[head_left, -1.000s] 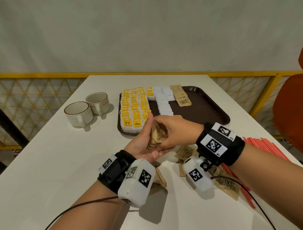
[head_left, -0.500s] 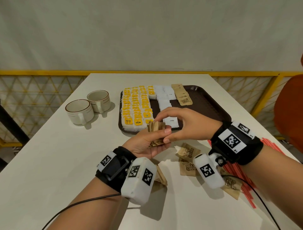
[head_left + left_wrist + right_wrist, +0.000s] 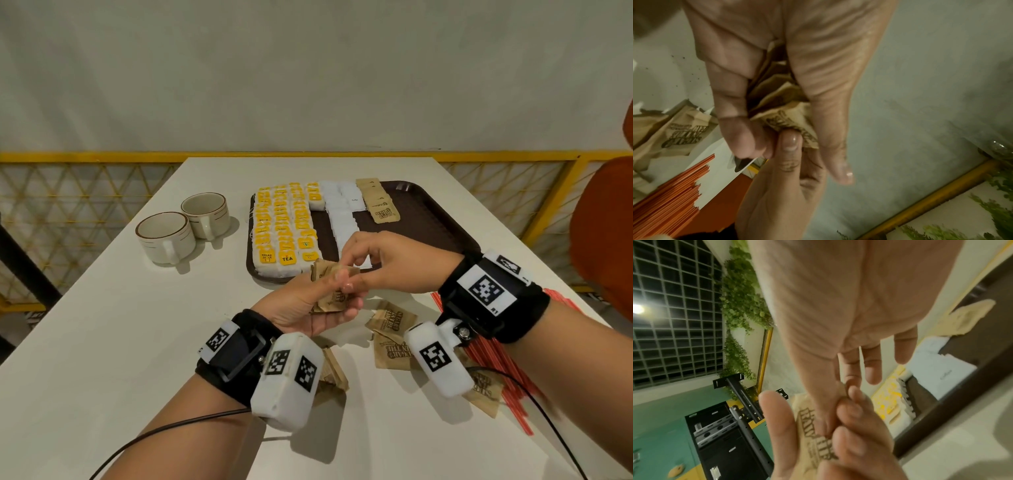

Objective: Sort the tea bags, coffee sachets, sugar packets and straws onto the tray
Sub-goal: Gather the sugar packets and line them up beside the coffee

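My left hand [image 3: 318, 301] is palm-up over the table's near middle and grips a stack of brown sugar packets [image 3: 329, 298]. In the left wrist view the stack [image 3: 777, 104] sits between its thumb and fingers. My right hand [image 3: 349, 277] reaches in from the right and pinches the front packet [image 3: 807, 418] with thumb and forefinger. Behind the hands, the dark brown tray [image 3: 428, 219] holds rows of yellow-tagged tea bags [image 3: 284, 233], white coffee sachets [image 3: 342, 219] and a short row of brown sugar packets [image 3: 378, 202].
Loose brown sugar packets [image 3: 390, 342] lie on the white table under my right wrist. A pile of red straws [image 3: 496, 370] lies to their right. Two cream cups [image 3: 168, 236] stand left of the tray. An orange chair [image 3: 603, 233] is at the far right.
Both hands have drifted a little toward the tray. My right hand swung out to the right of the stack and now pinches its front packet.
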Action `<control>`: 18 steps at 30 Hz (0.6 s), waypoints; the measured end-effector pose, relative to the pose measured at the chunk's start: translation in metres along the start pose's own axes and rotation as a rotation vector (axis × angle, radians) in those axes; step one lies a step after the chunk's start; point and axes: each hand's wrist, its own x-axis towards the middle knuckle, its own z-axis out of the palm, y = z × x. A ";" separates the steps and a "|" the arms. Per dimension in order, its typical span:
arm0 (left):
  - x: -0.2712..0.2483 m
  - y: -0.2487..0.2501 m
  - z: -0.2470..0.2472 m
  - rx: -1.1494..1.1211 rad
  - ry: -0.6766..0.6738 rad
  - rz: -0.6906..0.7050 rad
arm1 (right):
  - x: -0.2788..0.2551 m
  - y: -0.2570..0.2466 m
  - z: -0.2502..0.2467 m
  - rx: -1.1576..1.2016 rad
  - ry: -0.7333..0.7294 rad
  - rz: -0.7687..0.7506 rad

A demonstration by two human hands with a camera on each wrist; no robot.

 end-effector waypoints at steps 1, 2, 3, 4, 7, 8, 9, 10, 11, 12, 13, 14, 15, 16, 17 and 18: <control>0.000 0.000 0.000 -0.002 0.005 0.001 | 0.000 0.002 0.002 0.023 0.007 0.007; 0.001 0.000 0.000 -0.022 0.017 0.002 | 0.000 0.004 0.003 0.067 0.024 0.014; 0.002 0.000 0.000 -0.055 0.027 0.005 | -0.001 0.004 0.005 0.143 0.043 0.018; 0.004 0.000 0.000 -0.093 0.037 0.009 | -0.002 0.003 0.006 0.245 0.062 0.020; 0.009 0.003 0.003 -0.140 0.107 0.023 | -0.005 -0.001 0.013 0.561 0.110 0.052; 0.010 0.004 0.004 -0.124 0.139 0.035 | -0.006 -0.002 0.014 0.621 0.146 0.069; 0.012 0.006 0.004 -0.094 0.179 0.058 | -0.007 -0.003 0.014 0.668 0.193 0.091; 0.014 0.009 0.004 -0.054 0.228 0.086 | -0.007 -0.003 0.012 0.722 0.247 0.118; 0.016 0.014 0.002 -0.002 0.287 0.119 | -0.008 -0.002 0.006 0.791 0.296 0.153; 0.018 0.020 -0.001 0.054 0.355 0.151 | -0.009 -0.001 -0.001 0.882 0.328 0.188; 0.019 0.029 -0.005 0.117 0.411 0.181 | -0.010 0.002 -0.010 0.974 0.337 0.218; 0.022 0.038 -0.008 0.178 0.447 0.207 | -0.011 0.005 -0.019 1.036 0.331 0.241; 0.025 0.049 -0.010 0.235 0.461 0.229 | -0.012 0.010 -0.029 1.042 0.321 0.263; 0.029 0.060 -0.009 0.288 0.458 0.241 | -0.012 0.016 -0.039 0.999 0.318 0.285; 0.036 0.070 -0.008 0.338 0.445 0.248 | -0.010 0.023 -0.049 0.934 0.319 0.310; 0.043 0.079 -0.005 0.388 0.420 0.248 | -0.006 0.032 -0.058 0.860 0.315 0.337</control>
